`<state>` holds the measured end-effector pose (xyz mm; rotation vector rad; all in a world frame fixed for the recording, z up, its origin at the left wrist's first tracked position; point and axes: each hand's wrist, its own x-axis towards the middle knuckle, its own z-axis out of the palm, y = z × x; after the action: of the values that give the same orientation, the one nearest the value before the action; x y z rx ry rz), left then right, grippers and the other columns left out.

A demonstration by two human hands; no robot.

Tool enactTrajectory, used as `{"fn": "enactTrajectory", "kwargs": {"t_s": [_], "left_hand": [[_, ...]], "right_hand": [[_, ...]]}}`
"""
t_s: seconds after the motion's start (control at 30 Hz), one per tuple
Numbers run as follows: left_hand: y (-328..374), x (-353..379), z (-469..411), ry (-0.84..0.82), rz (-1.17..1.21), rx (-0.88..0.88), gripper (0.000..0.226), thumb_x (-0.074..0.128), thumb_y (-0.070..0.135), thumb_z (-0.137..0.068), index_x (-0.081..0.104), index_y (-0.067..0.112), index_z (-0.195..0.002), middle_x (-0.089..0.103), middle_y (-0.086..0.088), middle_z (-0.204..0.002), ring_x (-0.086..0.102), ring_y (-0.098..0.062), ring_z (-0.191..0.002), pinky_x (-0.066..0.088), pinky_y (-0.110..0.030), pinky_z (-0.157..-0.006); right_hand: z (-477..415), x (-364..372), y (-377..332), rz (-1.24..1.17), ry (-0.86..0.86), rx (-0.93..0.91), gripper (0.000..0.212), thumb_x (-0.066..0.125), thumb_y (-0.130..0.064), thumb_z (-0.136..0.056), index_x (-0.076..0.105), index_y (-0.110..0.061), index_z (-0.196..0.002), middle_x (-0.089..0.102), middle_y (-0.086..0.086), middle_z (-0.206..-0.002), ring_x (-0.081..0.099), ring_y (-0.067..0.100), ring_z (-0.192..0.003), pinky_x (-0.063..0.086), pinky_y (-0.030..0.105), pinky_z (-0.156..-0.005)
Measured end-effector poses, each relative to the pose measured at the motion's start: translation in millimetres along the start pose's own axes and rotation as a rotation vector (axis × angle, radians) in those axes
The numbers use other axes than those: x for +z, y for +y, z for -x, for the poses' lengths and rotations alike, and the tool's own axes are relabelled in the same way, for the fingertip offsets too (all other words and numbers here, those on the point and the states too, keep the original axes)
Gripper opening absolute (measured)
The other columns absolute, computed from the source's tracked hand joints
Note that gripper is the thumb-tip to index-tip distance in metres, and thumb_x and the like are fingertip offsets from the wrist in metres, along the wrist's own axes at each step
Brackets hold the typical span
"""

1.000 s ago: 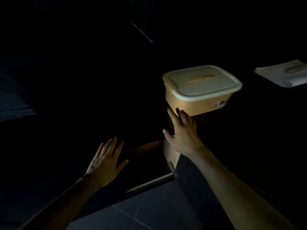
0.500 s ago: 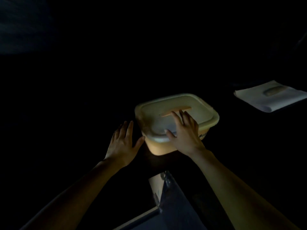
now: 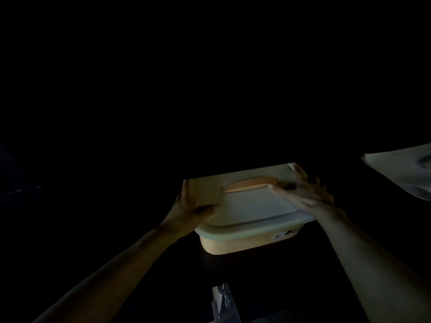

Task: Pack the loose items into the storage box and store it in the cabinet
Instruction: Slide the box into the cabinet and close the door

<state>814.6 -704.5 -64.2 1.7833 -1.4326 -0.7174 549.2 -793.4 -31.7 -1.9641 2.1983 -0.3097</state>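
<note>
The scene is very dark. An orange storage box (image 3: pixel 245 243) with a pale lid (image 3: pixel 247 206) and an orange lid handle (image 3: pixel 249 184) sits in front of me, lid on. My left hand (image 3: pixel 186 206) grips the box's left side, thumb on the lid. My right hand (image 3: pixel 305 192) clasps the right side, fingers spread over the lid's edge. The box's far edge is lost in shadow. A label with dark letters shows on its front right.
A pale sheet or cloth (image 3: pixel 403 173) with a small object on it lies at the right edge. A light edge of a cabinet door (image 3: pixel 224 301) shows at the bottom centre. Everything else is black.
Both hands have moved from hovering near the box to gripping its two sides. The view has shifted, so the box now looks closer and lower.
</note>
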Motion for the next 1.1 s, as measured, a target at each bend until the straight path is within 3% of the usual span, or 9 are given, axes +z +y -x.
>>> {"fn": "enactTrajectory", "kwargs": {"t_s": [0.1,0.23,0.33,0.5,0.63,0.83,0.97,1.1], "left_hand": [[3.4,2.1,-0.6,-0.007,0.069,-0.045,0.114,0.077,0.038,-0.068,-0.009,0.039,-0.144,0.03,-0.005,-0.143,0.032,-0.024,-0.13,0.039,-0.038,-0.101],[-1.5,-8.4,12.2,0.016,0.083,-0.088,0.113,0.08,0.038,-0.064,0.002,0.034,-0.146,0.034,-0.009,-0.14,0.036,-0.028,-0.128,0.039,-0.048,-0.104],[-8.9,-22.6,35.3,0.049,0.052,-0.123,0.118,0.082,0.036,-0.064,-0.001,0.027,-0.148,0.025,-0.012,-0.149,0.03,-0.03,-0.134,0.031,-0.041,-0.109],[-24.3,-62.6,90.8,0.102,0.093,-0.125,0.118,0.086,0.021,-0.061,0.006,0.016,-0.147,0.032,-0.017,-0.144,0.034,-0.033,-0.131,0.037,-0.047,-0.104],[-40.3,-105.9,147.5,0.124,0.054,-0.072,0.103,0.086,0.015,-0.059,0.02,0.012,-0.139,0.039,-0.016,-0.137,0.038,-0.032,-0.127,0.039,-0.049,-0.1],[-67.0,-169.9,247.9,0.015,0.092,-0.146,0.097,0.081,0.036,-0.051,0.027,0.03,-0.131,0.05,-0.01,-0.125,0.049,-0.029,-0.115,0.048,-0.052,-0.091],[-77.9,-193.7,290.9,0.014,0.034,-0.095,0.09,0.084,0.025,-0.061,0.026,0.03,-0.131,0.049,-0.006,-0.122,0.048,-0.027,-0.114,0.048,-0.053,-0.089],[-81.3,-201.5,311.1,0.03,-0.013,-0.097,0.089,0.083,0.024,-0.062,0.026,0.028,-0.13,0.047,-0.005,-0.12,0.047,-0.027,-0.112,0.05,-0.048,-0.082]], "right_hand": [[4.9,-3.5,-2.1,-0.022,-0.004,-0.018,0.098,0.053,-0.075,-0.068,0.011,-0.032,-0.146,0.019,0.013,-0.152,0.023,0.035,-0.135,0.031,0.042,-0.1],[24.1,-2.4,-8.9,-0.025,-0.021,0.023,0.099,0.054,-0.078,-0.065,0.013,-0.036,-0.145,0.021,0.017,-0.15,0.026,0.036,-0.133,0.034,0.043,-0.099],[49.5,-1.1,-21.7,-0.063,-0.021,0.045,0.104,0.057,-0.077,-0.062,0.011,-0.035,-0.145,0.019,0.018,-0.15,0.027,0.036,-0.133,0.035,0.044,-0.099],[110.2,0.0,-47.2,-0.135,-0.045,0.034,0.112,0.063,-0.075,-0.059,0.007,-0.031,-0.147,0.02,0.019,-0.149,0.029,0.038,-0.132,0.036,0.046,-0.099],[177.3,3.5,-70.5,-0.192,-0.093,0.03,0.118,0.066,-0.074,-0.056,0.01,-0.024,-0.146,0.021,0.019,-0.149,0.029,0.038,-0.133,0.038,0.047,-0.1],[279.8,15.9,-104.6,-0.193,-0.106,-0.003,0.117,0.067,-0.072,-0.059,0.013,-0.015,-0.146,0.019,0.016,-0.15,0.024,0.035,-0.136,0.035,0.047,-0.104],[327.8,25.2,-109.9,-0.197,-0.116,-0.02,0.117,0.065,-0.073,-0.059,0.01,-0.016,-0.146,0.017,0.014,-0.15,0.022,0.035,-0.135,0.034,0.045,-0.104],[354.8,37.4,-102.4,-0.203,-0.118,-0.069,0.109,0.061,-0.077,-0.058,0.024,-0.018,-0.142,0.024,0.012,-0.146,0.027,0.035,-0.131,0.036,0.041,-0.098]]}}
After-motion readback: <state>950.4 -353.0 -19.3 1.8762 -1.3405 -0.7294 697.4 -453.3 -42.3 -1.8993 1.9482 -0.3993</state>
